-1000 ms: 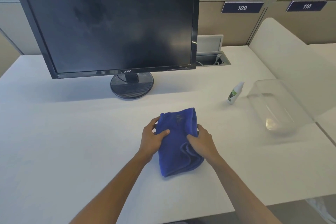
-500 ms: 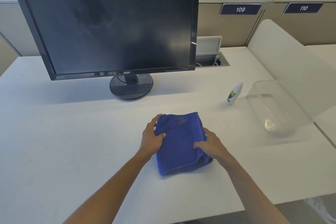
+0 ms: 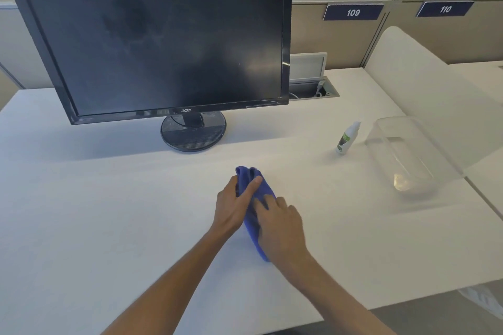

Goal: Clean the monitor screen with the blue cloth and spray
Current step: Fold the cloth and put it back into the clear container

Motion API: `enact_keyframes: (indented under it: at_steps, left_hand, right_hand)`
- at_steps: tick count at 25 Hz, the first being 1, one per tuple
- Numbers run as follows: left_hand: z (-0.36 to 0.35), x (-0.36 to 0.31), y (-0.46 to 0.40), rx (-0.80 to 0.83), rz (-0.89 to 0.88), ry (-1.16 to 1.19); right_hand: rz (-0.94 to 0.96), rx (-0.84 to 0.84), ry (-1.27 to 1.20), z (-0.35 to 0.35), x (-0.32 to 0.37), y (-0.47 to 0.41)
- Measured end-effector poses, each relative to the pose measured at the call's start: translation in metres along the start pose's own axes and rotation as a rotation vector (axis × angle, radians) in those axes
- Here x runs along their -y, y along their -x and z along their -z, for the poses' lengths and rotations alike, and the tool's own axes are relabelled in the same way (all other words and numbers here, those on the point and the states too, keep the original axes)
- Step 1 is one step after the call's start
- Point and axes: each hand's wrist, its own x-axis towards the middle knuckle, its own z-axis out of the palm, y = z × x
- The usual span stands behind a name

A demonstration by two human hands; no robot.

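Note:
The blue cloth (image 3: 254,198) lies folded narrow on the white desk (image 3: 109,212), between my two hands. My left hand (image 3: 235,202) grips its left edge, thumb laid over the top of the fold. My right hand (image 3: 280,221) rests on its right side with fingers spread over the fabric, hiding much of it. The black monitor (image 3: 163,41) stands at the back left, its dark screen showing smudges. A small white spray bottle (image 3: 347,139) stands upright to the right, apart from both hands.
A clear plastic container (image 3: 408,160) sits to the right of the spray bottle. A cable box with an open lid (image 3: 310,81) is set into the desk behind the monitor. A white divider (image 3: 424,73) borders the desk's right side. The desk's front edge runs close below my arms.
The cloth has been folded over from a wide pad into a narrow strip. My right hand moved left onto it, closing the gap to my left hand.

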Motion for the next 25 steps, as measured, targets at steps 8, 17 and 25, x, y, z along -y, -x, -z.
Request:
enact_keyframes:
  at_steps: [8,17,25]
  left_hand:
    - [0.008,0.012,-0.015,-0.156,0.049,-0.174]
    - [0.013,0.023,-0.029,-0.139,0.087,-0.187]
    - [-0.015,0.002,-0.026,0.057,0.335,0.371]
  right_hand:
    - [-0.169,0.33,-0.415,0.006,0.003,0.009]
    - [-0.503,0.309,-0.522,-0.024,-0.037,0.003]
    - [-0.62,0.255,-1.243,0.004,-0.066,-0.009]
